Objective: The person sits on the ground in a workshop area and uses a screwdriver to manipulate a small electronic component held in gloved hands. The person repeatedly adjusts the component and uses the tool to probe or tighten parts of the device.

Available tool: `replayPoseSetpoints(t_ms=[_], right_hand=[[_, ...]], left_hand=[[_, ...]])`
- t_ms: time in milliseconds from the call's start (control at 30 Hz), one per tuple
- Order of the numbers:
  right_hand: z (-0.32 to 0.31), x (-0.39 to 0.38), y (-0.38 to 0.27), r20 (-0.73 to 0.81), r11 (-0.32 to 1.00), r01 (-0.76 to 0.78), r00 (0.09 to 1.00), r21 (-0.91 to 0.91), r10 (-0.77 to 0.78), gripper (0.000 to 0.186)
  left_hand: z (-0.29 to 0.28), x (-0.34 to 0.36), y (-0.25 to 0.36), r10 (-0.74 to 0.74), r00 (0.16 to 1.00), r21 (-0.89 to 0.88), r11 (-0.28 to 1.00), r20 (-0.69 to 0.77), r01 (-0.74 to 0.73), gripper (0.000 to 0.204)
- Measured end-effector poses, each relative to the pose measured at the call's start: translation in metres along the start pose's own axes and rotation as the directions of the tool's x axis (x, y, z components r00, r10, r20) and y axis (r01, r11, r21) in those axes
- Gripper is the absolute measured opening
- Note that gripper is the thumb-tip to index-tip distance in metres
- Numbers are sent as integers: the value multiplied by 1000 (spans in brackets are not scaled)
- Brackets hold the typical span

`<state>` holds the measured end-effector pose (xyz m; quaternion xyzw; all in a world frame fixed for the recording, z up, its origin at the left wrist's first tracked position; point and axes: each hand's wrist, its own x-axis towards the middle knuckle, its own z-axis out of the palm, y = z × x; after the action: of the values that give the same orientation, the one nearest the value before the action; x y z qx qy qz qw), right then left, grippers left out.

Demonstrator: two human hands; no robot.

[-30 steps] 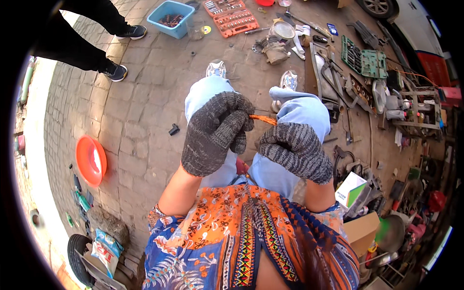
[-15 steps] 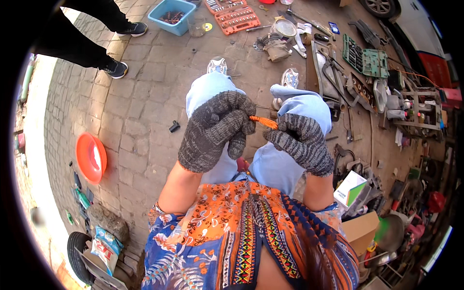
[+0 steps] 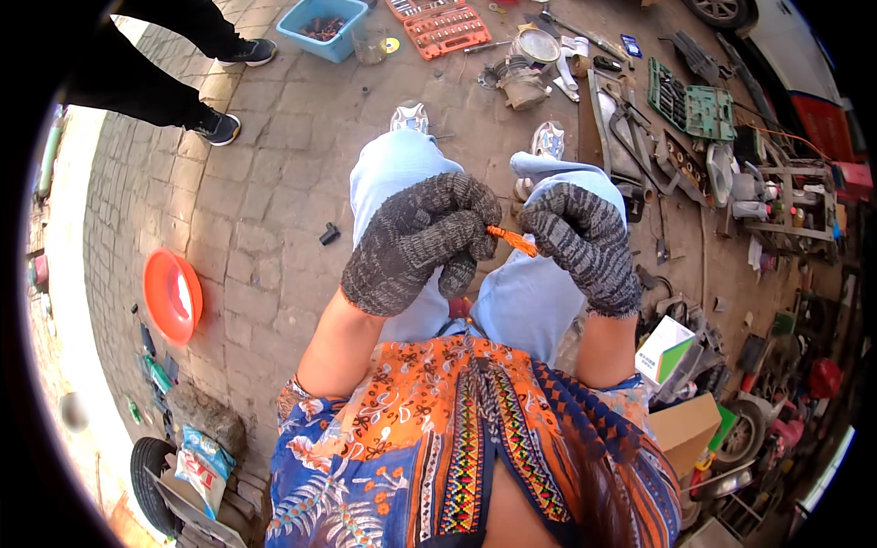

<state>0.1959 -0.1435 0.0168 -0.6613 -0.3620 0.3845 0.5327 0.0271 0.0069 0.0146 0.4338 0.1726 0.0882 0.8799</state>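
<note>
Between my two gloved hands, above my knees, an orange tassel of thin strands stretches out, tilted down to the right. My left hand, in a dark grey knitted glove, is closed and pinches the tassel's narrow end between thumb and fingers. The fingers of my right hand, in a matching glove, are bent together at the looser, spread end. The gloved fingertips hide exactly how many strands they grip. Light blue trousers cover my bent legs just behind the hands.
A red basin stands on the brick paving at left. At the top are a blue tub, an orange socket set and a green tool case. Metal parts crowd the right. Another person's dark shoe is at upper left.
Both hands have shifted a little to the right with the tassel. It now slopes more downward, and its right end looks more spread. My right hand sits slightly higher.
</note>
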Motion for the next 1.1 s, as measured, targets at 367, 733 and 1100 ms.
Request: replayPoseSetpoints(t_ms=[367, 733, 1100], right_hand=[[9, -10, 9, 37, 994, 103, 994, -41, -102, 16], [17, -11, 14, 182, 969, 172, 973, -175, -140, 15], [11, -6, -7, 26, 979, 201, 979, -13, -201, 17]], left_hand=[[4, 6, 2, 94, 995, -106, 990, -27, -96, 16], [11, 6, -11, 277, 917, 245, 946, -286, -210, 16], [14, 12, -19, 366, 899, 587, 793, -242, -165, 11]])
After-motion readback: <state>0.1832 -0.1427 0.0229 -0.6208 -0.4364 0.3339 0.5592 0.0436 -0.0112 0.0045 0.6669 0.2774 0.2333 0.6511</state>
